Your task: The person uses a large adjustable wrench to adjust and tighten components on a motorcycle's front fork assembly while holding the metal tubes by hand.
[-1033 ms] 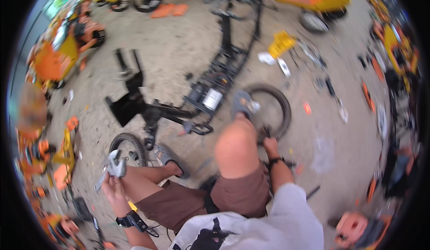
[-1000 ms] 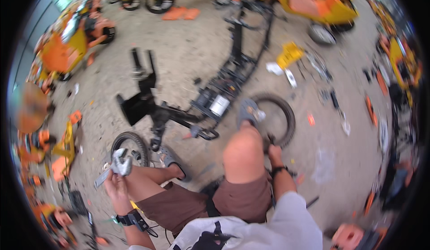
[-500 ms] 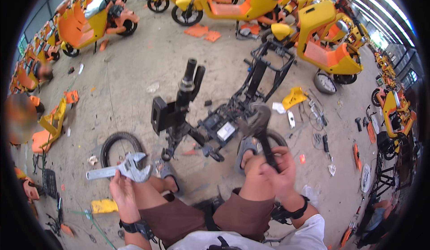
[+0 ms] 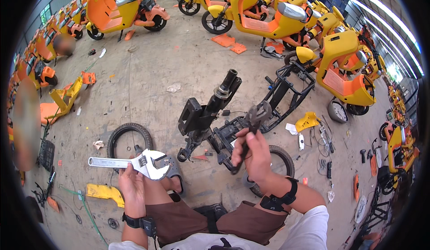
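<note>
My left hand grips a silver adjustable wrench, held crosswise over my left knee with its jaw to the right. My right hand is wrapped round a dark wrench, head upward. Just beyond my hands lies a stripped scooter frame, with a black steering tube and bracket at its near end. A loose tyre is behind the silver wrench; another tyre is partly hidden behind my right hand and arm.
Rows of yellow-and-orange scooters fill the back and sides. Loose yellow panels, orange pieces, cables and small parts lie on the concrete floor. A wheel rests beside a scooter at right.
My right hand has risen from beside the right tyre with the dark wrench, then shifted left. My left hand has moved rightward with the silver wrench. The view has tilted up, showing more scooters.
</note>
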Demonstrator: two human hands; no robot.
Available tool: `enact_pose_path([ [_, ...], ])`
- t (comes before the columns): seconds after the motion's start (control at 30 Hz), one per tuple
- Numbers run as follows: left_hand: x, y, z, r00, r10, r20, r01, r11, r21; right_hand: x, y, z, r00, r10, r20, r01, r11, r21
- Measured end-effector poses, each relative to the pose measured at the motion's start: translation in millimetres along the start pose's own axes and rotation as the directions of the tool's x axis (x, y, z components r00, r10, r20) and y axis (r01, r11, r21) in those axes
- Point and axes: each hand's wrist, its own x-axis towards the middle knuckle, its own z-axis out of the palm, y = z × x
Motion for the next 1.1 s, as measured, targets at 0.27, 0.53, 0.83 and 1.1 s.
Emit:
enact_pose_path([
  [0.27,7,1,-8,1.000,-0.019,0.006,0.018,0.998,0.068,16,-14,-15,0.984,0.148,-0.098,-0.154,0.986,-0.061],
  [0.53,10,6,-9,0.999,-0.010,-0.038,0.015,0.990,0.142,23,-15,-29,0.989,0.104,-0.102,-0.116,0.986,-0.121],
  [0.83,4,1,2,1.000,-0.017,-0.002,0.017,0.991,0.135,37,-3,-46,0.983,0.110,-0.144,-0.162,0.888,-0.430],
  [1.1,5,-2,5,0.999,-0.032,0.001,0.032,0.999,0.026,59,-9,-47,0.994,-0.079,-0.078,0.002,0.721,-0.693],
])
